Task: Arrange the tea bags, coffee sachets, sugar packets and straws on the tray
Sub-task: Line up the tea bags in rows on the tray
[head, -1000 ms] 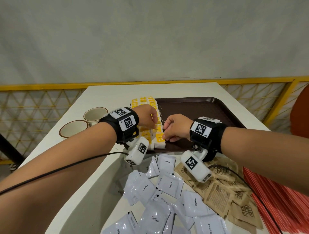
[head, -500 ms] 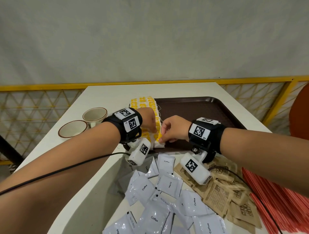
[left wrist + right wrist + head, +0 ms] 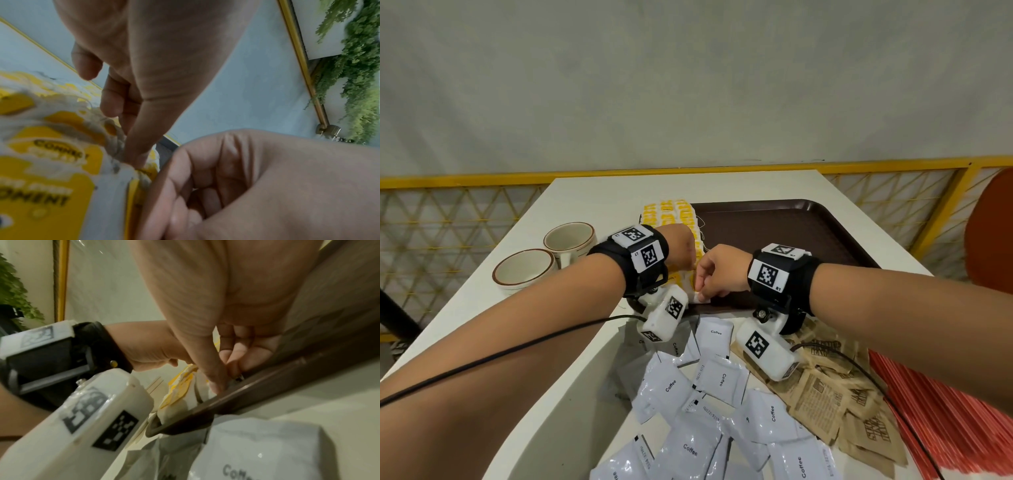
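Note:
A brown tray lies on the white table. Yellow-and-white tea bags run in a column down its left side. My left hand sits on that column, thumb pressed into the tea bags and fingers curled beside it. My right hand pinches a white tea bag at the tray's near rim, which the right wrist view also shows. White coffee sachets, brown sugar packets and red straws lie on the table in front of the tray.
Two cream cups stand left of the tray. A yellow lattice railing runs behind the table. The right part of the tray holds nothing. An orange chair back is at the far right.
Both hands have slid down the tea bag column toward the tray's near rim. The right hand has also shifted left and now pinches a tea bag at the rim.

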`<state>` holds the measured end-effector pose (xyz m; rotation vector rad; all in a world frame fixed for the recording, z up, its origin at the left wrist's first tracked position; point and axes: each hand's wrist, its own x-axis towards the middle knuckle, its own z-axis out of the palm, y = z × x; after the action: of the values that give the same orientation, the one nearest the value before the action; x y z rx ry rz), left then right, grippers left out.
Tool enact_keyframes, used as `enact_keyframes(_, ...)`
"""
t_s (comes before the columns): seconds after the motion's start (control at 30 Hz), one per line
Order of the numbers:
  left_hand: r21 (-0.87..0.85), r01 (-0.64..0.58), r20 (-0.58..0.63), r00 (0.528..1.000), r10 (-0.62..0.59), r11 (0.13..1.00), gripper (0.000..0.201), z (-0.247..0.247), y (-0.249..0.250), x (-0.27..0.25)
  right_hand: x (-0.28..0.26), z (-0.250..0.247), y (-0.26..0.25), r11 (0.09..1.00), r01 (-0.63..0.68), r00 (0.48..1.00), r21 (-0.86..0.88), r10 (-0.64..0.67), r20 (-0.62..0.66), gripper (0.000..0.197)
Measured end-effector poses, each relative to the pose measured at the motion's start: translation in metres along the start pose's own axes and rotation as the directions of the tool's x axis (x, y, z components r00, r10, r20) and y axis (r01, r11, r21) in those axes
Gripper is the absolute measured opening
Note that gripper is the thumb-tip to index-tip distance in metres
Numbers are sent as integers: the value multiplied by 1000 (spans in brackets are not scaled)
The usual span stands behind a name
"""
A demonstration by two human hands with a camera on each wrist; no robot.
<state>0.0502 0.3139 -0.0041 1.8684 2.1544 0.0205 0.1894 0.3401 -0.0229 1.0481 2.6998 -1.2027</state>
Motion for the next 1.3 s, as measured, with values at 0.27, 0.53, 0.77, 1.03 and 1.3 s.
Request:
enact_keyframes(0.27, -530, 76, -323, 903, -284, 844, 25, -17, -63, -38, 7, -19, 8, 888, -36, 952, 458, 170, -255, 20)
enact_keyframes(0.53, -548, 187, -188, 923, -337, 816, 32, 11, -70, -48, 31, 2, 4, 953, -153, 958, 263, 208, -198, 41)
enact_keyframes(0.77, -514, 190, -181, 929, -322, 837, 33, 8, -66, -44, 38, -1, 1, 973, -165, 956, 160, 198, -217, 38)
enact_keyframes(1.03, -483, -54, -210, 976, -55, 874, 26, -7, -53, -96, -48, -15, -34, 989, 103, 993, 105, -96, -75, 49)
enact_keyframes(1.3, -245, -621, 220, 713, 666, 745, 48, 37, -9, -229, -170, 52, -21, 768, 538, 820, -347, -383, 425, 42)
